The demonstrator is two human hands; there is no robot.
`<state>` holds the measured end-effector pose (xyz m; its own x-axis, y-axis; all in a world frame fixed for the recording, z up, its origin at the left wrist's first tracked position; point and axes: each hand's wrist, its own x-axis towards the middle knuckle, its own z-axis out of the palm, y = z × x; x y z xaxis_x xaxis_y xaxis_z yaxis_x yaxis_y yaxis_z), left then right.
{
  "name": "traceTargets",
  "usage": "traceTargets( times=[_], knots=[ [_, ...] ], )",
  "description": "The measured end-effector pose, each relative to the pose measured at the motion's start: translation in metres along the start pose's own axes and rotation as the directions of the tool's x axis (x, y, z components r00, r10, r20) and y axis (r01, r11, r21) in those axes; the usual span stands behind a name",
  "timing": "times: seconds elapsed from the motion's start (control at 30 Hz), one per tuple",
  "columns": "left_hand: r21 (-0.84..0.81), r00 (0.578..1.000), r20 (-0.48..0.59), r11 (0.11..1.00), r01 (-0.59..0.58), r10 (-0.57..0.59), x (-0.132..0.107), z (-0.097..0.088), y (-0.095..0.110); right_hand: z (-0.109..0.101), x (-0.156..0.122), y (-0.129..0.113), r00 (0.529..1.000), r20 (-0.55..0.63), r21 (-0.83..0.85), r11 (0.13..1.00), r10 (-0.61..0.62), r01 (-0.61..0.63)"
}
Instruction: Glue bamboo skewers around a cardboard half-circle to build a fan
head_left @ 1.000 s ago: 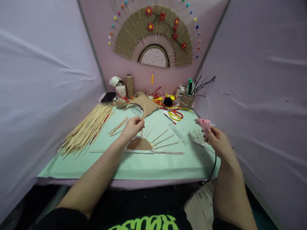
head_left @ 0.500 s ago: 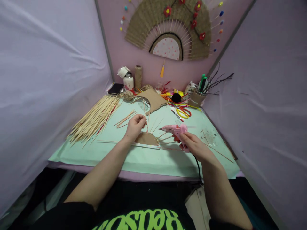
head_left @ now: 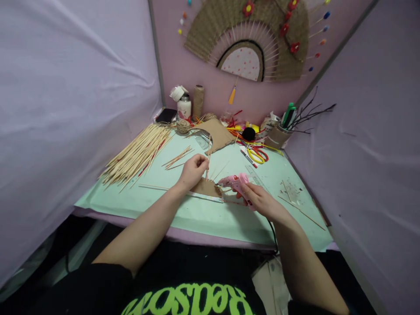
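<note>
Between thumb and fingers, my left hand point(head_left: 194, 170) pinches a thin wooden stick point(head_left: 209, 146) that stands nearly upright above the curved edge of a brown cardboard half-disc point(head_left: 205, 188). Several sticks fan out from that edge. My right hand point(head_left: 259, 199) is wrapped round the grip of a pink hot glue gun point(head_left: 234, 181). Its nozzle points left, close to the sticks at the cardboard's right side; I cannot tell whether it touches. The half-disc's straight side faces me, partly behind my left wrist.
A big pile of sticks point(head_left: 138, 155) lies on the left, with a few loose sticks point(head_left: 178, 157) beside it. At the back are a cardboard offcut point(head_left: 218, 133), scissors point(head_left: 256, 155), a pen point(head_left: 248, 158), a bottle point(head_left: 184, 107) and a pot of twigs point(head_left: 277, 136).
The glue gun has moved left and slightly down, closer to the cardboard half-disc. My left hand still pinches its stick. The whole view has shifted a little.
</note>
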<state>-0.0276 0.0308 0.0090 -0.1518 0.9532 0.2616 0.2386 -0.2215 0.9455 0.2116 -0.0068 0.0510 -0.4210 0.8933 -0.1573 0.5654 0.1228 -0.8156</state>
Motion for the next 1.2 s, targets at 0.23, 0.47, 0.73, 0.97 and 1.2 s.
traceTargets(
  times=[0.23, 0.47, 0.73, 0.97, 1.2],
  knots=[
    [0.000, 1.000, 0.005, 1.000, 0.001, -0.001, 0.0013, -0.0002, -0.0041, 0.0019, 0.0021, 0.0012, 1.000, 0.002, -0.036, 0.999, -0.018, 0.018],
    [-0.004, 1.000, 0.004, 1.000, -0.001, 0.001, 0.0014, -0.0006, -0.0044, 0.0006, 0.0032, 0.0016, 1.000, 0.014, -0.036, 0.999, -0.004, 0.005],
    [-0.010, 1.000, 0.005, 1.000, -0.005, 0.005, 0.0013, -0.0007, -0.0036, 0.0013, 0.0031, 0.0035, 1.000, 0.020, -0.043, 0.999, -0.009, 0.010],
    [0.003, 1.000, 0.004, 1.000, -0.001, 0.001, 0.0020, -0.0005, -0.0046, 0.0010, 0.0034, 0.0040, 1.000, 0.012, -0.038, 0.999, -0.023, 0.023],
    [0.002, 1.000, 0.009, 1.000, -0.001, 0.001, 0.0036, 0.0005, -0.0059, -0.0005, 0.0046, 0.0052, 1.000, 0.008, -0.030, 1.000, 0.008, -0.007]
  ],
)
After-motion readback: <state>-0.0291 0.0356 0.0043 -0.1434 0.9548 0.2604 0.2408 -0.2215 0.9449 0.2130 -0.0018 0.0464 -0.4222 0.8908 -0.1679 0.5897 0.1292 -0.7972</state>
